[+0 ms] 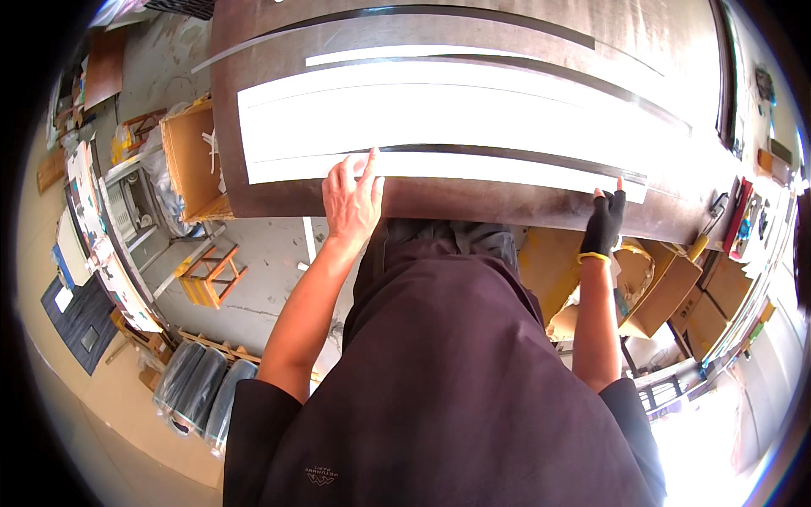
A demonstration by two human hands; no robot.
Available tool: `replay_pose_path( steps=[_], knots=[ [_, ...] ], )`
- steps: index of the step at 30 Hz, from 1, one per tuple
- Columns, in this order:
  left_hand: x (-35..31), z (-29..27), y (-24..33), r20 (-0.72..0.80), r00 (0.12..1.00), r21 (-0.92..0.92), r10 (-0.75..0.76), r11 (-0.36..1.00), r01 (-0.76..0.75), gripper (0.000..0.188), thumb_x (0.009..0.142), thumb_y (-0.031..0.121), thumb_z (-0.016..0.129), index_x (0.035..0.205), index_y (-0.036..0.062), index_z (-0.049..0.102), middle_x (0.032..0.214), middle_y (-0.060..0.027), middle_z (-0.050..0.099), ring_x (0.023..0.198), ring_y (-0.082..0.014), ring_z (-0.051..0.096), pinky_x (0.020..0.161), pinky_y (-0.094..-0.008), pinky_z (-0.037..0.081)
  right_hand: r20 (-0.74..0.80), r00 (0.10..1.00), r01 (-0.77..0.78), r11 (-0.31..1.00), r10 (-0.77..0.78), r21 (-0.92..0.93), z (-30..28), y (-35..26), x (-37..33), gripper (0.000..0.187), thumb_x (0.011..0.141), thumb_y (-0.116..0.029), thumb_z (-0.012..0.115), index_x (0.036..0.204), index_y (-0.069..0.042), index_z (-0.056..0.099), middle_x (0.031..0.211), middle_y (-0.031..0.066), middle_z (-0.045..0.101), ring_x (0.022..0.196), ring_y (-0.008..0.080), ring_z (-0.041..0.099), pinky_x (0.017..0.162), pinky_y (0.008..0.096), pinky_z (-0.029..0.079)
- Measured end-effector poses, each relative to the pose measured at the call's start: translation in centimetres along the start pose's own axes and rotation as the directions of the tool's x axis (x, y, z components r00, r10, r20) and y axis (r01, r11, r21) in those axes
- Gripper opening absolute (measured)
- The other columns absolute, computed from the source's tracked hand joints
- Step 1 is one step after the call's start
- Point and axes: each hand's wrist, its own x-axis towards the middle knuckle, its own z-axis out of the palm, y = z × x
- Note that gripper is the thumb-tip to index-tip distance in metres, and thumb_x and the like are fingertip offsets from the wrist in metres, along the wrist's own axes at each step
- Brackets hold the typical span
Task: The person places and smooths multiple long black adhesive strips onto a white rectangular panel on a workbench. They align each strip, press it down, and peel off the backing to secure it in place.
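Note:
A long white sheet [448, 106] lies across the brown tabletop [473, 198] in front of me. Along its near part runs a thin dark strip [507, 155]. My bare left hand [353, 198] rests at the strip's left end, fingers stretched out and apart over the sheet's near edge. At the right end is my right hand [605, 221], in a black fingerless glove with a yellow cuff. Its forefinger reaches out to the strip and the thumb stands apart; its other fingers are partly hidden. Neither hand visibly grips anything.
Beyond the sheet lie a narrow white strip [405, 56] and a long dark strip [473, 12]. An open cardboard box [190, 160] stands left of the table, near a wooden stool [211, 277]. More cardboard boxes [663, 291] sit below right. Plastic-wrapped rolls [198, 384] stand lower left.

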Motion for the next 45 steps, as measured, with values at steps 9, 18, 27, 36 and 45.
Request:
replay_pose_path(
  steps=[9,18,27,36,45],
  knots=[
    [0.4,0.0,0.6,-0.009,1.0,-0.013,0.0,1.0,-0.001,0.059,0.102,0.024,0.076,0.159,0.0184,0.061,0.147,-0.0167,0.055,0.134,-0.042,0.056,0.109,-0.0564,0.048,0.72,0.299,0.838,0.534,-0.626,0.117,22.0,-10.3,-14.7,0.076,0.09,-0.031,0.085,0.156,-0.003,0.059,0.163,0.0209,0.057,0.156,0.0405,0.049,0.132,0.0535,0.035],
    [0.1,0.5,1.0,-0.028,1.0,0.06,-0.011,0.998,0.013,0.058,0.108,0.028,0.07,0.165,0.0209,0.06,0.15,-0.0149,0.054,0.136,-0.0371,0.056,0.113,-0.0546,0.047,0.752,0.308,0.855,0.516,-0.582,0.049,15.5,-6.4,-9.0,0.087,0.097,-0.042,0.078,0.167,-0.002,0.045,0.17,0.0189,0.051,0.162,0.0387,0.043,0.138,0.0536,0.026],
    [0.4,0.5,1.8,-0.023,0.999,0.11,-0.03,0.993,0.032,0.056,0.111,0.03,0.065,0.166,0.0197,0.059,0.152,-0.0122,0.054,0.137,-0.035,0.055,0.114,-0.0519,0.048,0.642,0.587,0.798,0.485,-0.493,-0.358,-6.8,1.7,6.0,0.091,0.096,-0.027,0.084,0.17,-0.001,0.038,0.169,0.0267,0.048,0.16,0.0494,0.039,0.135,0.0559,0.031],
    [1.1,0.2,2.6,-0.073,0.996,0.006,-0.053,0.999,0.053,0.059,0.106,0.02,0.071,0.164,0.0179,0.06,0.147,-0.0141,0.058,0.135,-0.0379,0.057,0.113,-0.0526,0.048,0.246,0.845,0.488,0.497,-0.475,-0.717,-23.0,14.2,21.4,0.074,0.112,-0.031,0.069,0.172,0.001,0.039,0.178,0.0264,0.04,0.167,0.0417,0.035,0.137,0.0483,0.028],
    [-0.3,-0.2,2.3,-0.001,0.988,-0.04,-0.153,0.987,0.153,0.059,0.107,0.028,0.069,0.165,0.0197,0.059,0.105,-0.0091,0.061,0.099,-0.0305,0.062,0.088,-0.0478,0.051,0.779,0.215,0.693,0.654,-0.589,0.303,12.6,-11.3,-4.6,0.066,0.095,-0.016,0.085,0.155,-0.005,0.059,0.152,0.0227,0.063,0.14,0.0452,0.06,0.127,0.0504,0.043]
  ],
)
